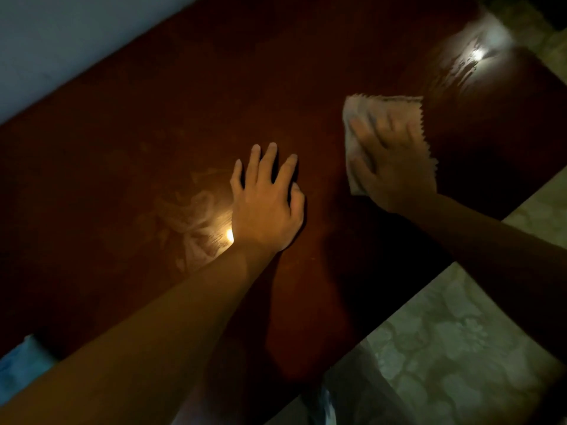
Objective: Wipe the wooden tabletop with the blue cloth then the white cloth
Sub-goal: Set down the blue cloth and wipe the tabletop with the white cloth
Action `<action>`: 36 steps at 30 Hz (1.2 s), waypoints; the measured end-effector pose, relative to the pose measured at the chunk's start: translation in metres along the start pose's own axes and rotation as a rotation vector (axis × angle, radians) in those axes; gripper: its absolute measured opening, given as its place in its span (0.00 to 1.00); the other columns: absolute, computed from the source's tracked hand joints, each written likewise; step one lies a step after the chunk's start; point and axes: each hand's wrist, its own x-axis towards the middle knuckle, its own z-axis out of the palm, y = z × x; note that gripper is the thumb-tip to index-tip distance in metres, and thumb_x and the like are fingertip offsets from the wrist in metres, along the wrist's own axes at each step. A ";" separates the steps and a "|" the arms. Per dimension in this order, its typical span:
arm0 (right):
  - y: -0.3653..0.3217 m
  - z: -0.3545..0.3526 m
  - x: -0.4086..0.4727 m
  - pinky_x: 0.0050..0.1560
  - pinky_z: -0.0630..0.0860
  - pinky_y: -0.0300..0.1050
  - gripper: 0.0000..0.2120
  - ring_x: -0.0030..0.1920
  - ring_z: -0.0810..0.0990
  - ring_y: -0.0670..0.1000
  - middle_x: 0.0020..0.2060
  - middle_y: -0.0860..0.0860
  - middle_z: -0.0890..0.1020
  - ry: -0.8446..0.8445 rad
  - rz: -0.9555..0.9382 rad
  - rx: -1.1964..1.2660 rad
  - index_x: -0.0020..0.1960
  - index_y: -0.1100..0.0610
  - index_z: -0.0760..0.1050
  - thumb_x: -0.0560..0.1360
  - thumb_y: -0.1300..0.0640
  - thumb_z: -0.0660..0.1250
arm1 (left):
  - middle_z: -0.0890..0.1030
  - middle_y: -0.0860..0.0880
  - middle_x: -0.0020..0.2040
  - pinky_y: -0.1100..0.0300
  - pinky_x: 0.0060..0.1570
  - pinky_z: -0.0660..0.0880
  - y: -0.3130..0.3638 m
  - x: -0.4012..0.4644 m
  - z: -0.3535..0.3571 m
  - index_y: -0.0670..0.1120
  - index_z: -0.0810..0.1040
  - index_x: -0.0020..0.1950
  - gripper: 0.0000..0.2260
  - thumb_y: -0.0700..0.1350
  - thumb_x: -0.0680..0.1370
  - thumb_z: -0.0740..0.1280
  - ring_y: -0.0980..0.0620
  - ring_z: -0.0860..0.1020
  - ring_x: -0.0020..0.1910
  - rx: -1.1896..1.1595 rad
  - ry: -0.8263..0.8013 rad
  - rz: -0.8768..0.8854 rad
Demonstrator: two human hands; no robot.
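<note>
White cloth (380, 118) pinned flat under the right hand (395, 167), fingers spread and fairly straight across it, palm down, nothing curled round the fabric as far as the blur allows. Pressed against the wooden tabletop (153, 124) toward its right side, with a zigzag-cut edge poking out on the far and right sides of the hand. Slightly smeared outline on hand and cloth alike (motion blur). Just beyond the cloth, a glossy streaked patch with a bright lamp reflection (477, 55) near the far right corner.

Left hand (265, 204) laid open on the bare wood near the middle, well apart from the cloth, fingers straight and fanned, thumb tucked at the right side, holding nothing. Beside its wrist, a second warm glint (228, 236) and a dull swirled smear on the surface to the left.

Further out: pale wall (61, 35) along the far left edge of the tabletop, patterned floor (454, 348) at lower right, and a light blue piece of fabric (21, 366) at the lower left edge, too cut off to identify.
</note>
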 end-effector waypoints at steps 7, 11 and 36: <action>-0.016 -0.002 0.002 0.76 0.54 0.64 0.34 0.78 0.57 0.65 0.79 0.60 0.59 -0.019 0.081 0.003 0.82 0.54 0.53 0.81 0.39 0.43 | 0.64 0.43 0.77 0.42 0.76 0.48 -0.003 0.001 0.002 0.48 0.69 0.75 0.21 0.49 0.82 0.57 0.42 0.55 0.79 -0.024 0.014 0.004; -0.034 -0.002 0.002 0.76 0.55 0.64 0.34 0.78 0.57 0.65 0.79 0.60 0.58 -0.030 0.060 -0.008 0.82 0.53 0.52 0.80 0.39 0.42 | 0.66 0.44 0.77 0.45 0.76 0.47 -0.004 0.001 0.001 0.47 0.70 0.74 0.20 0.49 0.82 0.58 0.44 0.57 0.79 -0.066 0.028 -0.009; -0.070 0.010 0.017 0.79 0.52 0.62 0.30 0.80 0.58 0.61 0.79 0.56 0.63 0.019 -0.273 0.040 0.80 0.49 0.60 0.81 0.39 0.52 | 0.60 0.46 0.79 0.38 0.75 0.46 -0.085 0.042 -0.022 0.50 0.63 0.78 0.24 0.55 0.83 0.52 0.45 0.52 0.80 0.081 0.028 -0.123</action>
